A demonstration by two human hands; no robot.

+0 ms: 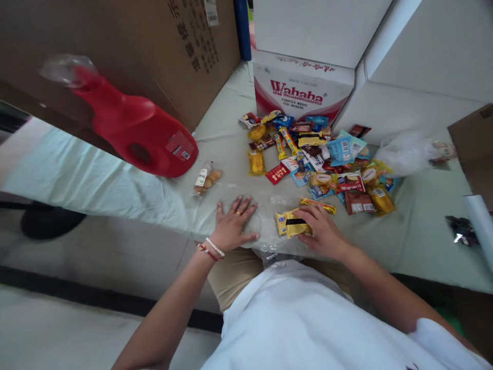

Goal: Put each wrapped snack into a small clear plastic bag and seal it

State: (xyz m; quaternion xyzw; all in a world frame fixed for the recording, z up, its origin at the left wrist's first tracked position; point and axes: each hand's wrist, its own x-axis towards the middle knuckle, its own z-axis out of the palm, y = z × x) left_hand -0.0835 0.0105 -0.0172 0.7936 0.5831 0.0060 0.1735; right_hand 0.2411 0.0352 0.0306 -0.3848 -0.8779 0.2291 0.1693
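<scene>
While the left hand (pixel 235 225) lies spread flat, the right hand (pixel 322 226) grasps yellow packets (pixel 291 229) (one black-banded).

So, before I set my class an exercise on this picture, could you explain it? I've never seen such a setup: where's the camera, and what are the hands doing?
There is no machine here, just a person's two bare hands. One camera, worn on the head, looks forward and down, so the wearer's white shirt shows below.

On the pale green tablecloth lies a heap of wrapped snacks, before a Wahaha water carton. To the left are a red bottle and a packet of biscuits.

The left hand lies palm down, fingers spread. The right hand has its fingers on yellow snack packets; whether they are lifted is hard to tell.
</scene>
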